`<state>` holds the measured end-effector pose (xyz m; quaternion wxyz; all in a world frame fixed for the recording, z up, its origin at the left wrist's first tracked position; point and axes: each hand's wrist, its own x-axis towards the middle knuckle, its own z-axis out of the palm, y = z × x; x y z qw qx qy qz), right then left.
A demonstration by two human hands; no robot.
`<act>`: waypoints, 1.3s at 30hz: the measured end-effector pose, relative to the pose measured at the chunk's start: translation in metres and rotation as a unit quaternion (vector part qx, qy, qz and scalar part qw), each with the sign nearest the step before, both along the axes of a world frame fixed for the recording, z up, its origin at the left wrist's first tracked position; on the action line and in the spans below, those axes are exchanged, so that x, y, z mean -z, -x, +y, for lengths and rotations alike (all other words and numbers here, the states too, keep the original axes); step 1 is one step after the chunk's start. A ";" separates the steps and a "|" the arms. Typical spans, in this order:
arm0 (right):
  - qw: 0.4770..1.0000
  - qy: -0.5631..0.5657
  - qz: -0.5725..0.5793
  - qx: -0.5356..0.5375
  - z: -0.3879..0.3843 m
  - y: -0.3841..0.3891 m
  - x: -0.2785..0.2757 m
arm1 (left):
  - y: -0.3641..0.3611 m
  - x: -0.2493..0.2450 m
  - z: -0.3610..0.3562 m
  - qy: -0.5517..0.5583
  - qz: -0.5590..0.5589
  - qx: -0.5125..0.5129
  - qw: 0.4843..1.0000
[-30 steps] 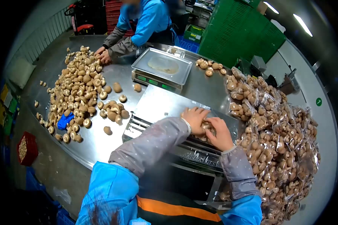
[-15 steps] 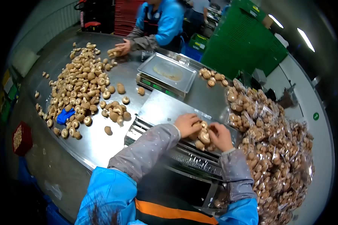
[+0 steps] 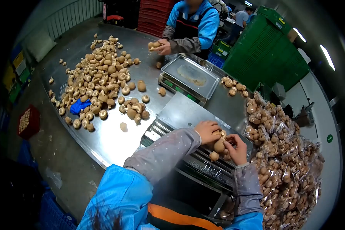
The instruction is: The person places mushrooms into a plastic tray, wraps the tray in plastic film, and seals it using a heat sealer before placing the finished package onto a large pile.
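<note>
My left hand [image 3: 208, 132] curls over a small cluster of brown mushrooms [image 3: 219, 146] with pale stems, at the wrapping machine's metal top [image 3: 182, 111]. From the other side, my right hand [image 3: 237, 149] closes thumb and fingers against the same cluster. One mushroom [image 3: 214, 156] lies at the near edge, below the fingers. Part of the cluster is hidden behind my left hand. Both forearms wear grey dotted sleeves.
A large pile of loose mushrooms [image 3: 99, 76] with a blue cloth-like piece [image 3: 79, 106] covers the left table. A scale [image 3: 191, 76] stands beyond the machine. Bagged mushrooms [image 3: 280, 172] heap up at right. Across the table a person's hand [image 3: 164, 47] holds mushrooms.
The view has swung so that the scene sits further right. My hands stay at the cluster, with fingers slightly shifted around it. The person opposite has lifted mushrooms from near the pile.
</note>
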<state>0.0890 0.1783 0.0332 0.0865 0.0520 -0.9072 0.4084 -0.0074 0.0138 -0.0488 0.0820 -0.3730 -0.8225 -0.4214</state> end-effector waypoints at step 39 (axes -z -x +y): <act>0.966 -0.238 0.097 0.018 0.013 -0.016 -0.003 | -0.005 -0.043 -0.001 0.111 -0.076 0.105 0.985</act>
